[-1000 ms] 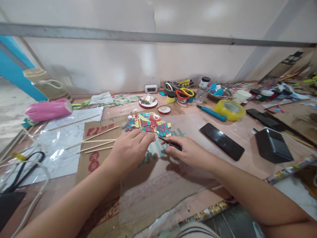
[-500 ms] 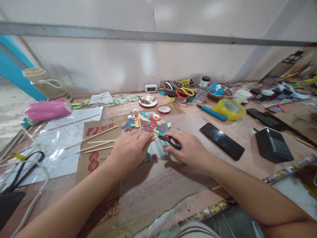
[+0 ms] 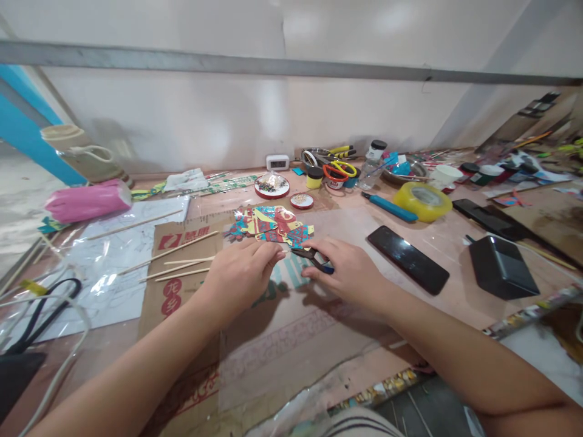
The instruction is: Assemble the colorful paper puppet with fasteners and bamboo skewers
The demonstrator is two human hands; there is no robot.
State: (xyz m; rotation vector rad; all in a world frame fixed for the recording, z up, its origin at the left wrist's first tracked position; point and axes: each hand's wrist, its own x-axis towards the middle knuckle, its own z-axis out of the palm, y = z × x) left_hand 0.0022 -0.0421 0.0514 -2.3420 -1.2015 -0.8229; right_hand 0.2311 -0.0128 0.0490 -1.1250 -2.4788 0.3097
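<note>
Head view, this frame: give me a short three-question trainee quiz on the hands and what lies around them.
1. True or false: the right hand holds a small dark plier-like tool.
2. Which lies nearest the left hand? A) yellow tape roll B) bamboo sticks C) pink bundle
3. Fill in: the tool's tip points toward the colourful ____ cutouts.

Key
1. True; its fingers are closed round the handles.
2. B; the sticks lie on the cardboard just left of that hand.
3. Paper; they lie just beyond both hands.
</note>
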